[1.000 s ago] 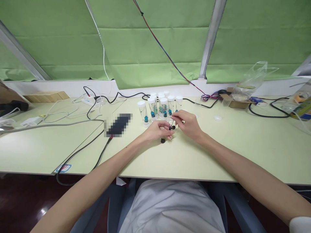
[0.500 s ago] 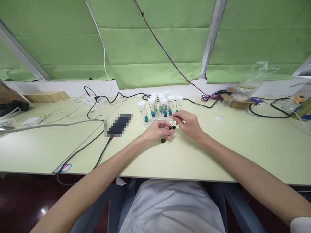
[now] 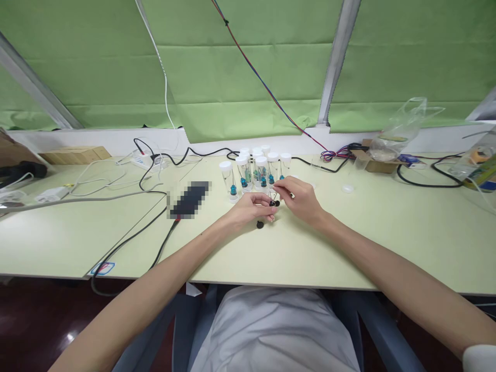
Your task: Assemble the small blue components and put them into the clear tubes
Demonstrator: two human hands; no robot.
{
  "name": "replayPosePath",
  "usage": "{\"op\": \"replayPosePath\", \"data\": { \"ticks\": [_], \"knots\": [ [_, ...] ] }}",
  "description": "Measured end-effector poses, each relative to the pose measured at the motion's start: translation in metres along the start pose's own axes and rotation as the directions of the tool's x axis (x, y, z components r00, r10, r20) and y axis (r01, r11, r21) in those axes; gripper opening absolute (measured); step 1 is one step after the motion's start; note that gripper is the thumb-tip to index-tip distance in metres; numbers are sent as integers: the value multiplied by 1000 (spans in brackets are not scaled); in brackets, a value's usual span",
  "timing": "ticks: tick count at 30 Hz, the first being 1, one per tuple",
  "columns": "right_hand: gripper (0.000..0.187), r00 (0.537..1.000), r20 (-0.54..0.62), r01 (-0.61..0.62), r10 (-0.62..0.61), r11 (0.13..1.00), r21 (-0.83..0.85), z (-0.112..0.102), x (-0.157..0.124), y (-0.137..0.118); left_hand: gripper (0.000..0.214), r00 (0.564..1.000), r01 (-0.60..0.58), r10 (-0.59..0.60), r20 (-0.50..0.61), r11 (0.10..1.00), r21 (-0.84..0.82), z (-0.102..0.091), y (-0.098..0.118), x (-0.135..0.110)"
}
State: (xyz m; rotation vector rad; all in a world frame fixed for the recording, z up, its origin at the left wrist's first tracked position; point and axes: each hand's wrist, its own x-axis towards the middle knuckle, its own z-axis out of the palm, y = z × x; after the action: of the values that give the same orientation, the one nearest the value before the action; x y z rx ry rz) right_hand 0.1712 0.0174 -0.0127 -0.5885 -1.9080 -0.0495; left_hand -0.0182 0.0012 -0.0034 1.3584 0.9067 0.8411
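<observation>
"What looks done, and what's left?"

"The capped tubes point(image 3: 228, 181), upright on the worktop point(image 3: 310, 253) beyond your hands, look finished; teal parts point(image 3: 233, 190) show in several. On the near side of your left hand point(image 3: 248, 209) lies a loose dark piece point(image 3: 260, 225), probably still to handle. That hand's grip is closed around a small dark part point(image 3: 277, 203); your right hand point(image 3: 300, 199) seems to pinch a thin stem point(image 3: 275, 196) just above it."

"Anything in your way?"

"At left, the dark device's point(image 3: 189, 200) black cable point(image 3: 165, 243) runs near your left arm and might snag. Those tubes crowd your fingers. At right, a pale disc point(image 3: 347, 189) and a carton point(image 3: 382, 165) sit well apart."
</observation>
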Motion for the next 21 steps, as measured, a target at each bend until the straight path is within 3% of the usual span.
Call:
{"op": "replayPosePath", "data": {
  "ticks": [21],
  "knots": [
    [23,996,43,81,-75,986,-148,4,-3,1,46,1000,-8,8,-28,1000,-8,-1,-3,2]
  ]
}}
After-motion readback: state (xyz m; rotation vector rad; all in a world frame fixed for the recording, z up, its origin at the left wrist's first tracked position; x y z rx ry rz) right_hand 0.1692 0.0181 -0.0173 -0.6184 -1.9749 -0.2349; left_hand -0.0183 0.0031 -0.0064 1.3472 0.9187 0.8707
